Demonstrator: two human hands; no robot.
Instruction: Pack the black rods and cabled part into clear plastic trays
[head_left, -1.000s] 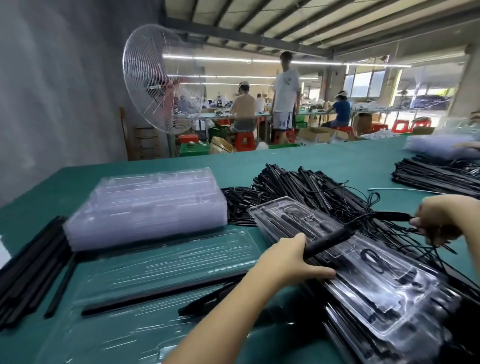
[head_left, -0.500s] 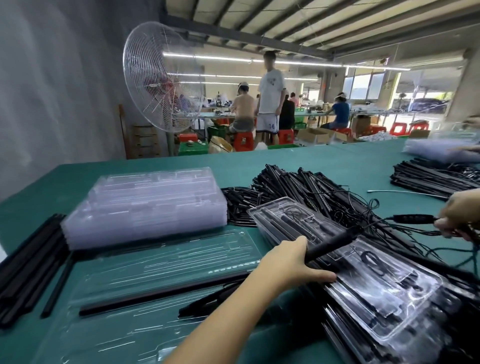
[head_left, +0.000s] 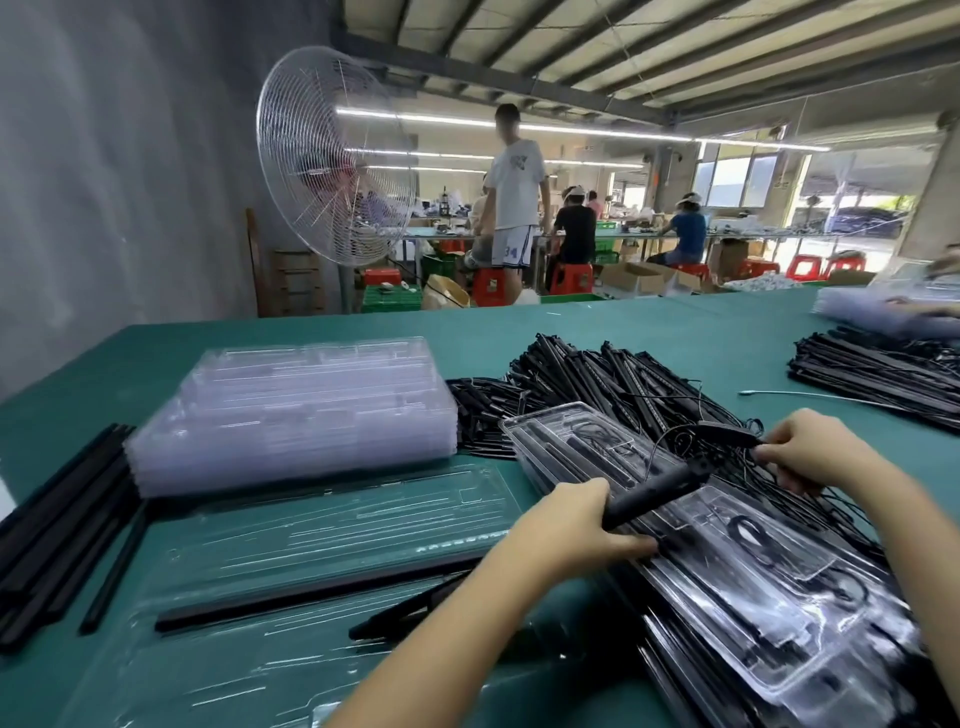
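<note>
**Snag risk: thin cable over a tangled pile**

I hold the cabled part (head_left: 652, 491) in the air over the packed trays (head_left: 753, 587) on my right, not yet in any slot. My left hand (head_left: 566, 522) is wrapped round its thick black body. My right hand (head_left: 815, 454) pinches the small end piece (head_left: 724, 434). Between the 2 hands the cable (head_left: 670, 441) hangs in a slack loop.

That loop is my main worry. It droops close to the pile (head_left: 597, 374) of other parts and wires just behind, and I cannot tell whether it is free of them. If it is caught, pulling toward the tray (head_left: 337, 519) could drag a neighbour along or strain the thin wire where it joins the body.

The packed trays below look slick and sit unevenly. I judge that a knock from my left wrist could slide the top one off.

The open tray lies to my left with 1 rod (head_left: 311, 597) on it. Its clear slots are hard to read in the glare, so I could seat the body in the wrong channel, or the cable could spring out. Swinging left, my elbow could also nudge the stack (head_left: 296, 410) of empty trays.
</note>
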